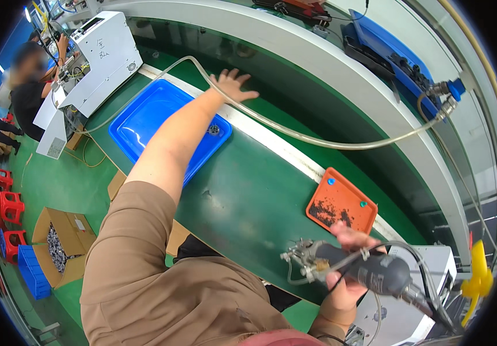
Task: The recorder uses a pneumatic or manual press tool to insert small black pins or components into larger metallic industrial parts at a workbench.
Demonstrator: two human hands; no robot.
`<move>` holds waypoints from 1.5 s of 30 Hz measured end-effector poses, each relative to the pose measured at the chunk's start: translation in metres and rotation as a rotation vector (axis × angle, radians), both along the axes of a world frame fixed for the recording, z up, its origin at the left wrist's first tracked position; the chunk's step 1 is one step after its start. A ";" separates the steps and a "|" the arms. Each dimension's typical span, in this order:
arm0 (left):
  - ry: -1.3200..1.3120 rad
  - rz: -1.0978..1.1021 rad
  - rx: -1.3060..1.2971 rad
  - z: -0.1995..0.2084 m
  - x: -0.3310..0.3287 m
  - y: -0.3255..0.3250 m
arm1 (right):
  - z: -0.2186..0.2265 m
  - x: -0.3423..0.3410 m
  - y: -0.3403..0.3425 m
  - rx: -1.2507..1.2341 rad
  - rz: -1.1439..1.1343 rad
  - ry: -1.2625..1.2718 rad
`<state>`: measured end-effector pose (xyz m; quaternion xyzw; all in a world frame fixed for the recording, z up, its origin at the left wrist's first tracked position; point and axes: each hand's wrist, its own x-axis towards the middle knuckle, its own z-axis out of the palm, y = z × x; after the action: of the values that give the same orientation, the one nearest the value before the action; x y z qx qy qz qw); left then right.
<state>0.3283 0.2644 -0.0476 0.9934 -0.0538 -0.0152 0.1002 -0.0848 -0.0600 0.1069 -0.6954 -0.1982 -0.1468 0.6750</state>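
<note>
My left hand [234, 86] is stretched out past the far rim of a blue tray [122, 122], fingers spread and nothing in them. It hovers by a clear hose [294, 134] that arches across the bench. In the tray, just beside my forearm, lies a small round metal part [214, 130]. My right hand [345, 291] is wrapped around a dark, cylindrical power screwdriver [386, 273] with a cable and thin tubes. The tool's metal head [303, 256] points left over the green bench top [243, 190].
An orange tray [349, 199] with many small dark screws sits right of centre. White machines [107, 60] stand at the left end and lower right. A green belt runs behind the bench. On the floor are a carton [78, 230] of metal parts and red stools [10, 206]. People work far left.
</note>
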 end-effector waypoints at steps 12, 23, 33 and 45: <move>-0.225 0.733 0.037 -0.044 0.113 0.247 | 0.016 0.034 0.016 0.195 0.067 -0.070; -0.277 0.510 0.192 -0.090 0.164 0.282 | 0.010 0.019 0.003 0.083 -0.068 -0.033; -0.396 -0.515 -0.029 0.028 0.057 0.091 | 0.011 0.028 -0.028 0.101 0.027 -0.064; -0.168 -1.144 -0.383 0.013 -0.314 -0.162 | 0.038 0.009 -0.049 -0.080 0.195 -0.027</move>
<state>0.0147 0.1023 -0.0345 0.7690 -0.5885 0.0216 0.2486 -0.0756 -0.1087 0.1447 -0.6973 -0.2796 -0.0818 0.6549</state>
